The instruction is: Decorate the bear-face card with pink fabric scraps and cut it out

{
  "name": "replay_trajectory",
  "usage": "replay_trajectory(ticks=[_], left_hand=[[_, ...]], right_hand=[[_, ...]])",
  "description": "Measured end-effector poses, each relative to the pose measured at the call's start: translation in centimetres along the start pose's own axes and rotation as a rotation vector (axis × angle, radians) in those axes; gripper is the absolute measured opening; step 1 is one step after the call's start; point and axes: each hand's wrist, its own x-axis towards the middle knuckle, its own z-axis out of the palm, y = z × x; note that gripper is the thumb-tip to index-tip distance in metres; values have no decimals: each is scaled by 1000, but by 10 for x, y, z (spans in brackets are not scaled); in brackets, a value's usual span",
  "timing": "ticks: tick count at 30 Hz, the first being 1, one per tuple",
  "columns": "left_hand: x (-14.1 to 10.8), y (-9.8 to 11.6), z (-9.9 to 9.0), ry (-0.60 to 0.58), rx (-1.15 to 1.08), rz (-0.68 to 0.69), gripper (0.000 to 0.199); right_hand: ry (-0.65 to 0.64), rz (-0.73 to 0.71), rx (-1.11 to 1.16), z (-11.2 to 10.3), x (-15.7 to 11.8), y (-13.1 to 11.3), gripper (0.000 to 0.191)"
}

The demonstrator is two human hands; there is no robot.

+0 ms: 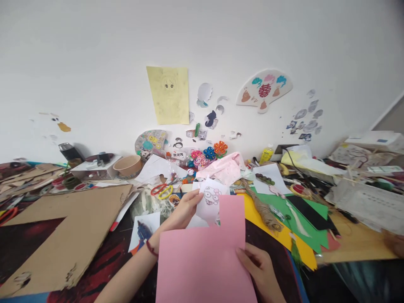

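Observation:
My left hand, with a dark red band at the wrist, pinches the left edge of a white paper piece that bears a line drawing of a round-eyed figure. A large pink sheet is in front of it, with a notch cut from its upper left so that a strip stands up at the right. My right hand grips the right edge of this sheet, thumb in front. The pink sheet covers the lower part of the white paper and some of my left forearm.
Cut cardboard lies at the left. Red and yellow scissors are beyond my left hand. Twine, green sheets and a black phone-like slab lie right. Part of another person's hand shows at the right edge.

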Motion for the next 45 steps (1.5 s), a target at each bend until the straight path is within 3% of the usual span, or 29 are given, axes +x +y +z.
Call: replay_trajectory(ticks=[5, 10, 16, 27, 45], left_hand=[[1, 5, -1, -10, 124, -18, 35], [9, 20, -6, -34, 342, 21, 36], [5, 13, 0, -78, 350, 42, 37], [-6, 5, 6, -44, 247, 21, 37], [-6, -3, 0, 9, 25, -85, 35]], right_hand=[[-129, -7, -199, -32, 1, -14, 44], [-369, 50, -466, -70, 24, -54, 47], [-602, 50, -631, -78, 55, -100, 45], [-579, 17, -675, -73, 76, -109, 46], [-579, 170, -514, -79, 74, -108, 53]])
